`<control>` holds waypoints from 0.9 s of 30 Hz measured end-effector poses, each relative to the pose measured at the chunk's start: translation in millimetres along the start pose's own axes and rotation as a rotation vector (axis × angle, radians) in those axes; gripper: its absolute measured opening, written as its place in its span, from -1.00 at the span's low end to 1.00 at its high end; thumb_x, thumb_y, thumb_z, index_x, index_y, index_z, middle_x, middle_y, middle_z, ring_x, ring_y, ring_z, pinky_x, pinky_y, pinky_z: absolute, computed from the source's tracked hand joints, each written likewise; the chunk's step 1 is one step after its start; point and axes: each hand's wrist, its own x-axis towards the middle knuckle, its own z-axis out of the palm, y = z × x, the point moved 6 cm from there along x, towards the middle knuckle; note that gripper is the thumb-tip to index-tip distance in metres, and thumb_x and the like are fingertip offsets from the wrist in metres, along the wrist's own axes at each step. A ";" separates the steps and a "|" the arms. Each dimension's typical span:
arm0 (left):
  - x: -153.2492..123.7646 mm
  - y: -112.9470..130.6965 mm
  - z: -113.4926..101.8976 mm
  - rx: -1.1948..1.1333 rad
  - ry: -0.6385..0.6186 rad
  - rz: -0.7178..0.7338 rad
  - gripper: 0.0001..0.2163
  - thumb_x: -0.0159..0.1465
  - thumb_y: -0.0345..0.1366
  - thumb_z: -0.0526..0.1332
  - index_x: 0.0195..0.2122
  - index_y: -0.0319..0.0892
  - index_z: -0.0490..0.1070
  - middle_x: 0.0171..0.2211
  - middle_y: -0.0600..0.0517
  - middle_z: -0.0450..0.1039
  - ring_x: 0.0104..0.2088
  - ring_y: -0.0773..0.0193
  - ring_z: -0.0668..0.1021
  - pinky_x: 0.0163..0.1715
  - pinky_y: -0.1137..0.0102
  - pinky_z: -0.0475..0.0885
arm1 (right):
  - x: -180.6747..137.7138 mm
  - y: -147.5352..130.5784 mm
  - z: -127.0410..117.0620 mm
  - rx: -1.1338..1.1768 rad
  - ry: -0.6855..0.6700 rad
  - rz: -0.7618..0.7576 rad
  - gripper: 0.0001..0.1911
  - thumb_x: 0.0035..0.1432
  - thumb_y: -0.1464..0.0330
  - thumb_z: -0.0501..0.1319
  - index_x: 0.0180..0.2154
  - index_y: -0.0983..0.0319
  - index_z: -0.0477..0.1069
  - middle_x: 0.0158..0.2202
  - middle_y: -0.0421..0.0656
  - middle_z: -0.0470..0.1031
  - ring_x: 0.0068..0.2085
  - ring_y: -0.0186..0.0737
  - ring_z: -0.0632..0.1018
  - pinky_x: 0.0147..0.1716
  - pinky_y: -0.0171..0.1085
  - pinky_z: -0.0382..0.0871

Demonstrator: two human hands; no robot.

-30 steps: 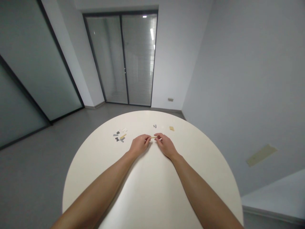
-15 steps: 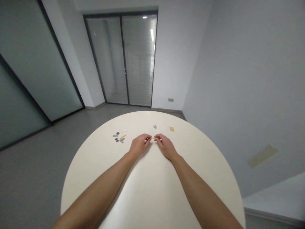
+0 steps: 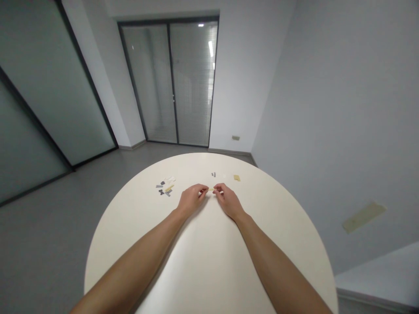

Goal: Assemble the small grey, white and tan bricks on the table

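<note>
Barely anything has shifted since the earlier frame: the room and the table drift slightly sideways in view as the head turns, while both forearms stay nearly where they were. The person's left hand (image 3: 192, 199) and right hand (image 3: 228, 202) meet above a round cream table (image 3: 98, 248), fingertips closed together on a thin, pale tan plastic strip (image 3: 212, 189), one hand at each end; a part this small seems to call for a pinch, not a full grasp. Its exact shape is too small to make out. Just beyond the left hand lies a loose cluster of small grey, dark, white and tan plastic pieces (image 3: 164, 187). Straight ahead of the grip sit two tiny grey pieces (image 3: 213, 174), and further right, a small tan piece (image 3: 236, 178).
</note>
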 end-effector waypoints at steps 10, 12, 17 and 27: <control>0.9 -1.2 0.9 -0.016 0.002 0.009 -0.79 0.35 -0.30 0.15 -0.10 -0.06 0.56 -0.09 0.04 0.61 -0.16 0.25 0.60 -0.18 0.40 0.46 | -0.3 -0.9 0.5 -0.019 -0.028 0.024 -0.86 0.33 0.30 0.11 -0.10 0.14 0.36 -0.14 -0.15 0.54 -0.15 -0.20 0.54 -0.12 -0.21 0.37; 0.9 -1.1 0.9 -0.013 0.000 0.007 -0.79 0.35 -0.29 0.14 -0.10 -0.06 0.56 -0.09 0.04 0.61 -0.18 0.25 0.60 -0.17 0.40 0.46 | -0.1 -1.1 0.7 -0.025 -0.033 0.025 -0.86 0.35 0.29 0.10 -0.10 0.14 0.36 -0.15 -0.15 0.54 -0.16 -0.20 0.54 -0.13 -0.21 0.36; 0.8 -1.7 1.5 0.000 0.001 0.013 -0.79 0.36 -0.28 0.14 -0.10 -0.06 0.56 -0.10 0.05 0.62 -0.19 0.24 0.60 -0.16 0.38 0.46 | 0.0 -4.8 0.1 -0.041 -0.045 0.010 -0.84 0.38 0.28 0.07 -0.12 0.15 0.38 -0.18 -0.16 0.55 -0.16 -0.20 0.53 -0.11 -0.22 0.34; 0.6 -3.5 1.7 -0.002 0.011 0.015 -0.77 0.37 -0.26 0.12 -0.07 -0.05 0.55 -0.10 0.04 0.61 -0.18 0.23 0.60 -0.16 0.38 0.46 | -0.5 -9.5 -1.9 -0.038 -0.044 0.002 -0.80 0.41 0.31 0.01 -0.11 0.15 0.39 -0.22 -0.18 0.57 -0.15 -0.21 0.54 -0.07 -0.23 0.32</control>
